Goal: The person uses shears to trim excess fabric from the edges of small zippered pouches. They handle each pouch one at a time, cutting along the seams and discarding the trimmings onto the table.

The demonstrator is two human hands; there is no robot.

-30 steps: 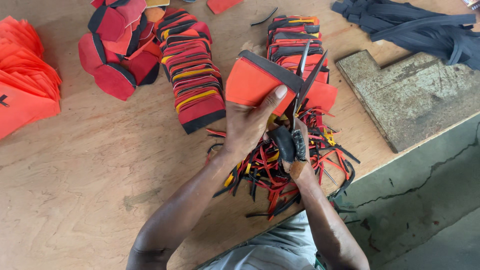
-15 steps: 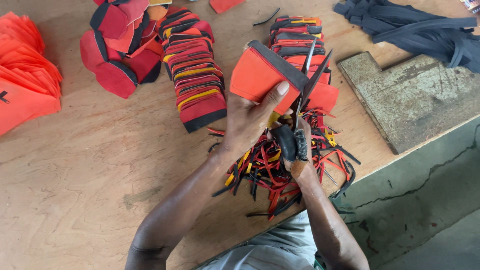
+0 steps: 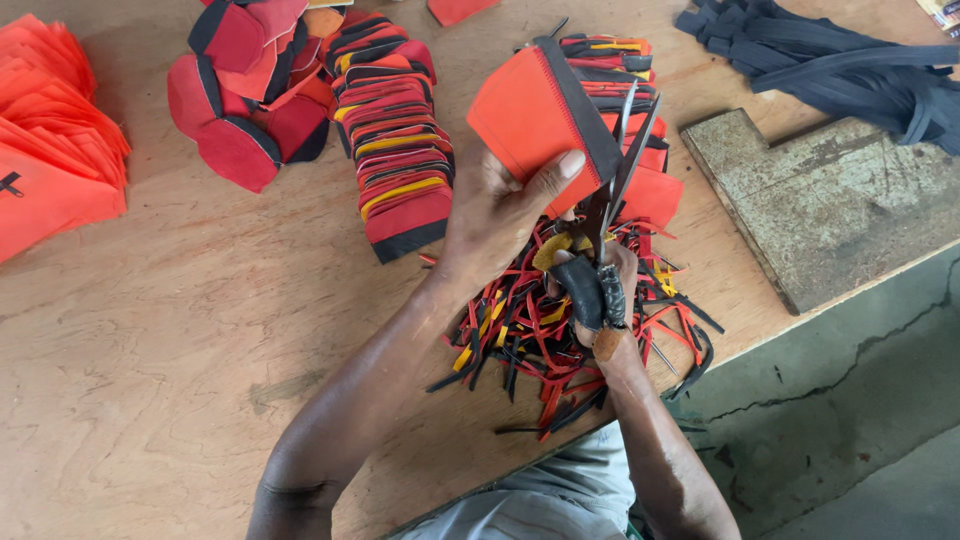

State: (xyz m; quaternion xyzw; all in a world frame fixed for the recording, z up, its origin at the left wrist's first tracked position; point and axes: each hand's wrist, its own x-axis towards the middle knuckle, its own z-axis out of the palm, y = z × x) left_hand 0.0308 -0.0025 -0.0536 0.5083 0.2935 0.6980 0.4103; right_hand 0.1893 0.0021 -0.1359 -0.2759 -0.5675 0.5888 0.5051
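Left forearm rises from the lower edge of the view and slants up to the right; the left hand (image 3: 500, 215) is curled shut around the lower edge of an orange fabric piece (image 3: 525, 115), thumb laid flat across its face with the nail pointing right. The piece is lifted above the bench (image 3: 150, 360), directly above this hand. Its black trim strip (image 3: 580, 100) runs along the right edge, long axis slanting from upper left to lower right.

Right forearm comes up from the lower right, nearly vertical. The right hand (image 3: 595, 300), just right of and below the left one, is closed through the dark wrapped handles of the scissors (image 3: 610, 190). The scissors' long axis points up and slightly right from this hand; the blades stand parted in a narrow V at the trimmed edge of the piece, near the left thumb.

Below and around both hands lies a heap of red, black and yellow offcut strips (image 3: 530, 340). Above the left hand, to its left, a row of stacked trimmed pieces (image 3: 395, 160). To the right of the right hand, a worn grey slab (image 3: 830, 200).
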